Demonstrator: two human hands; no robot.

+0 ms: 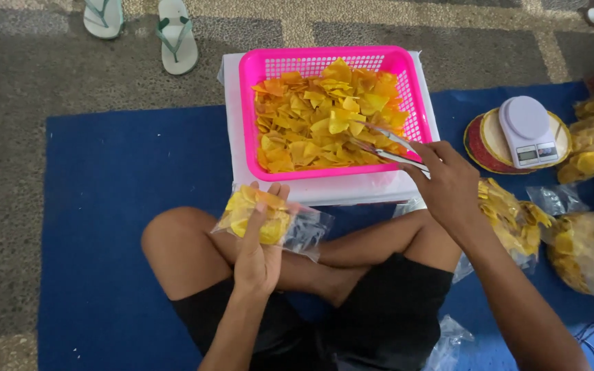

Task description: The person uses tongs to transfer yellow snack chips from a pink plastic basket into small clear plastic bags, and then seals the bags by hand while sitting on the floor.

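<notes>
My left hand (259,247) holds a clear plastic bag (269,221) partly filled with yellow chips, above my crossed legs. My right hand (448,182) grips metal tongs (386,145), whose tips reach into the heap of yellow and orange chips (317,120). These chips fill a pink plastic basket (259,69) that stands on a white box (338,187) in front of me.
I sit on a blue mat (104,206) over a grey carpet. A white digital scale (529,130) rests on a round woven tray at the right. Filled chip bags (589,251) lie at the right. Two sandals (177,34) lie beyond the mat.
</notes>
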